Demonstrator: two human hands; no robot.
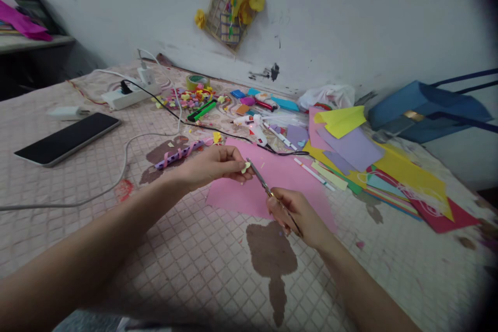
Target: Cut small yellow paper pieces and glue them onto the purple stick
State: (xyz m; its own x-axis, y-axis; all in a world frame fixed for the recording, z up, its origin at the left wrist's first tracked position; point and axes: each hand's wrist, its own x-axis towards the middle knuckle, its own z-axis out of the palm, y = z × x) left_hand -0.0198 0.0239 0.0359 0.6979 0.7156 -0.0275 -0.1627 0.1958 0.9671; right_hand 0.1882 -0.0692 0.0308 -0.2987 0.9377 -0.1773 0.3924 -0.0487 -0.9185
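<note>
Between the thumb and fingertips of my left hand (pixel 220 163) is a small pale yellow paper piece (pixel 245 167). My right hand (pixel 298 212) is closed around a pair of scissors (pixel 261 177), whose slim metal blades point up and left. Their tips are close beside the paper piece; whether they touch it I cannot tell. Both hands are above a sheet of pink paper (pixel 237 199) lying on the table. Left of it, partly behind my left forearm, lies a purple dotted stick (pixel 177 156) wound with a pink strip, with a yellow paper flower (pixel 217 138) near its end.
A white glue gun (pixel 254 127) with a black cord lies behind the pink sheet. Coloured papers (pixel 350 148) are piled right, near a blue bag (pixel 424 109). A phone (pixel 70 137), a power strip (pixel 128 97), a green cutter (pixel 202 111) and small paper flowers (pixel 187 97) lie left.
</note>
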